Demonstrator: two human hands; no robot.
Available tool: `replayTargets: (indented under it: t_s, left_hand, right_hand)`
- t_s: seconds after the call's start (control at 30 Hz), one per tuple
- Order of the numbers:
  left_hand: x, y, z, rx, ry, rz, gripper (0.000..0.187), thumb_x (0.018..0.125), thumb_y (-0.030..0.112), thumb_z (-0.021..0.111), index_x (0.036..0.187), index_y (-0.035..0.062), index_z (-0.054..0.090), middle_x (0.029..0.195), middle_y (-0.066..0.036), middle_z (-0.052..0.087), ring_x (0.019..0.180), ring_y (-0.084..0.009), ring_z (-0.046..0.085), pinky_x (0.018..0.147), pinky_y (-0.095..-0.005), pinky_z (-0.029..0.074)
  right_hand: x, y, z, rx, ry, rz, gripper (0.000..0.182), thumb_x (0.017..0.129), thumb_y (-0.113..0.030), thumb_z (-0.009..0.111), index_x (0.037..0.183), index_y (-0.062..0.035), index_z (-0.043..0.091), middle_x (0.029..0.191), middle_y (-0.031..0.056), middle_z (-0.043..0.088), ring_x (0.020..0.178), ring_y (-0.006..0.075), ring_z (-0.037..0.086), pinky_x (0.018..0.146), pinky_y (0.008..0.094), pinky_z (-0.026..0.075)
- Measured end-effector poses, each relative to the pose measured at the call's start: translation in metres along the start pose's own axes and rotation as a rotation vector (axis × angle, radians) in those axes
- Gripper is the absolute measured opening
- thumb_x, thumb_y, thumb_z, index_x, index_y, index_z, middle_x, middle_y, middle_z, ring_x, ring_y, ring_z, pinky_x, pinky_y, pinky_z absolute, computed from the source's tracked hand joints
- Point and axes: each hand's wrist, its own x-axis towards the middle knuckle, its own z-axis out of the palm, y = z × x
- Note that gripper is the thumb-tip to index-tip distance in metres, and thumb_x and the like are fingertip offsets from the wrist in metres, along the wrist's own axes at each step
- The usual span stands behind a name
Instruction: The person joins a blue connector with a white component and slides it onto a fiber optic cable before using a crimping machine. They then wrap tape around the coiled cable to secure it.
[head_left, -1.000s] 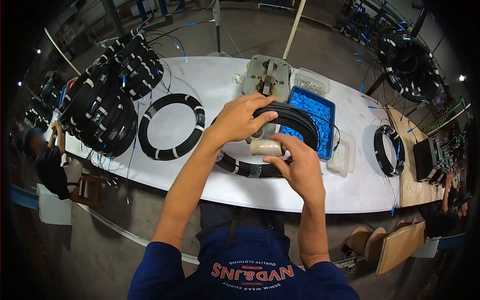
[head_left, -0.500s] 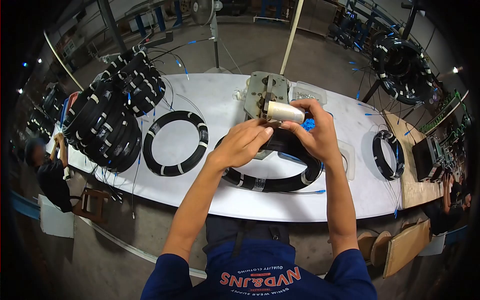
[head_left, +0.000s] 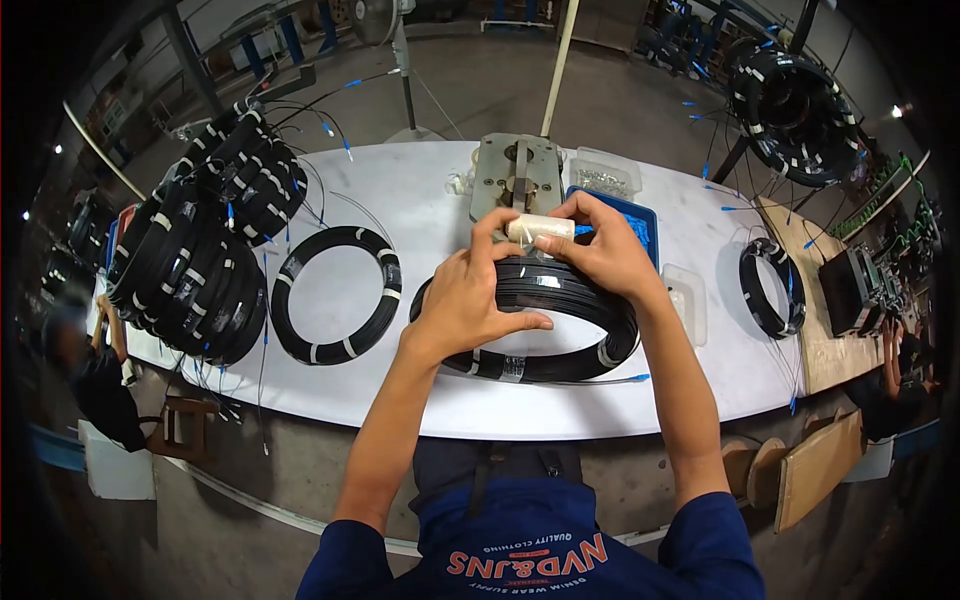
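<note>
A whitish roll [head_left: 545, 228], which looks like clear film or tape, is held in my right hand [head_left: 605, 245] between fingers and thumb, above the far side of a black cable coil [head_left: 570, 292]. At the left end of the roll is my left hand [head_left: 465, 295]. Its fingers reach over the coil's far side toward the roll, and its thumb stretches out apart over the coil's middle. The coil is tilted, its far side raised, with a printed label [head_left: 514, 368] on the near side. Just behind stands a metal fixture [head_left: 517, 170]. Any film between roll and coil is hard to make out.
Another coil [head_left: 335, 295] lies to the left, beside stacked coils [head_left: 190, 270]. A smaller coil [head_left: 772, 288] is at the right. Behind are a clear tray [head_left: 605, 172] and a blue bin [head_left: 650, 215]. People work at both sides, including one at the left [head_left: 95, 370].
The roll has moved down from in front of the metal fixture to just above the coil. My left thumb has spread away from the fingers. The camera view has shifted slightly.
</note>
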Motion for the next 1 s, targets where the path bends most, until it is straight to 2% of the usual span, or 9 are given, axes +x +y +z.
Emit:
replayTargets:
  t_s: [0.07, 0.17, 0.27, 0.43, 0.5, 0.6, 0.67, 0.93, 1.0]
  left_hand:
    - [0.006, 0.011, -0.003, 0.132, -0.126, -0.016, 0.102, 0.06, 0.032, 0.09, 0.143, 0.0051, 0.039, 0.102, -0.012, 0.069, 0.092, -0.0323, 0.067, 0.083, -0.0404, 0.051]
    - [0.006, 0.006, 0.005, 0.304, -0.096, 0.046, 0.101, 0.062, 0.027, 0.087, 0.147, 0.0045, 0.038, 0.098, -0.01, 0.067, 0.088, -0.028, 0.064, 0.076, -0.0403, 0.049]
    - [0.006, -0.001, 0.011, 0.347, -0.018, 0.116, 0.087, 0.062, 0.02, 0.084, 0.139, 0.0027, 0.049, 0.096, -0.01, 0.067, 0.085, -0.0264, 0.063, 0.073, -0.0393, 0.048]
    - [0.006, -0.006, 0.015, 0.46, -0.013, 0.136, 0.08, 0.06, 0.011, 0.081, 0.135, 0.0025, 0.053, 0.092, -0.009, 0.065, 0.082, -0.0257, 0.062, 0.073, -0.0371, 0.049]
    - [0.006, -0.006, 0.017, 0.5, 0.013, 0.153, 0.079, 0.059, 0.008, 0.079, 0.134, 0.0022, 0.053, 0.09, -0.009, 0.064, 0.082, -0.0253, 0.061, 0.073, -0.0363, 0.049]
    - [0.006, -0.003, 0.019, 0.56, 0.052, 0.133, 0.078, 0.057, 0.004, 0.078, 0.131, 0.0009, 0.055, 0.088, -0.009, 0.064, 0.082, -0.0252, 0.062, 0.073, -0.0357, 0.05]
    - [0.009, -0.004, 0.019, 0.55, 0.027, 0.108, 0.073, 0.057, -0.001, 0.071, 0.129, 0.0006, 0.055, 0.089, -0.011, 0.064, 0.08, -0.0296, 0.063, 0.072, -0.0397, 0.051]
    - [0.012, -0.013, 0.024, 0.54, 0.079, 0.136, 0.063, 0.059, 0.001, 0.074, 0.12, 0.0008, 0.06, 0.086, -0.011, 0.062, 0.08, -0.03, 0.063, 0.073, -0.0401, 0.052]
    - [0.012, -0.012, 0.024, 0.534, 0.09, 0.132, 0.062, 0.059, 0.003, 0.075, 0.119, 0.0017, 0.061, 0.086, -0.011, 0.062, 0.08, -0.0299, 0.063, 0.073, -0.0401, 0.052]
  right_hand:
    - [0.004, 0.005, -0.001, 0.062, -0.05, 0.023, 0.032, 0.082, -0.025, 0.081, 0.097, -0.0031, 0.062, 0.092, 0.0061, 0.066, 0.086, 0.0131, 0.06, 0.077, 0.0286, 0.049]
    - [0.01, 0.012, -0.001, 0.091, -0.153, 0.156, 0.033, 0.084, -0.029, 0.079, 0.094, -0.0036, 0.061, 0.086, 0.0075, 0.066, 0.08, 0.0122, 0.06, 0.069, 0.0272, 0.048]
    - [0.012, 0.01, -0.002, 0.195, -0.207, 0.282, 0.033, 0.085, -0.03, 0.079, 0.092, -0.0046, 0.059, 0.082, 0.0071, 0.066, 0.073, 0.0104, 0.059, 0.063, 0.0248, 0.047]
    - [0.017, 0.019, 0.002, 0.255, -0.215, 0.28, 0.033, 0.086, -0.032, 0.077, 0.089, -0.0051, 0.058, 0.075, 0.0052, 0.065, 0.066, 0.0088, 0.058, 0.057, 0.0222, 0.044]
    - [0.022, 0.025, 0.003, 0.216, -0.239, 0.279, 0.048, 0.078, -0.047, 0.08, 0.082, -0.0041, 0.061, 0.072, 0.0082, 0.064, 0.062, 0.0136, 0.059, 0.054, 0.0277, 0.046]
    - [0.029, 0.032, 0.003, 0.226, -0.277, 0.256, 0.046, 0.078, -0.047, 0.08, 0.079, -0.0058, 0.06, 0.068, 0.0056, 0.061, 0.06, 0.0129, 0.056, 0.052, 0.0272, 0.044]
    - [0.033, 0.031, 0.0, 0.222, -0.297, 0.268, 0.045, 0.079, -0.047, 0.08, 0.076, -0.0067, 0.06, 0.067, 0.0045, 0.06, 0.06, 0.0123, 0.055, 0.052, 0.027, 0.043]
    - [0.035, 0.02, -0.002, 0.279, -0.357, 0.262, 0.044, 0.081, -0.047, 0.078, 0.069, -0.0087, 0.059, 0.066, 0.0015, 0.058, 0.059, 0.0097, 0.052, 0.052, 0.0259, 0.041]
    - [0.036, 0.02, 0.0, 0.233, -0.342, 0.296, 0.04, 0.086, -0.04, 0.075, 0.067, -0.0109, 0.056, 0.061, -0.003, 0.054, 0.054, 0.0049, 0.046, 0.047, 0.0234, 0.033]
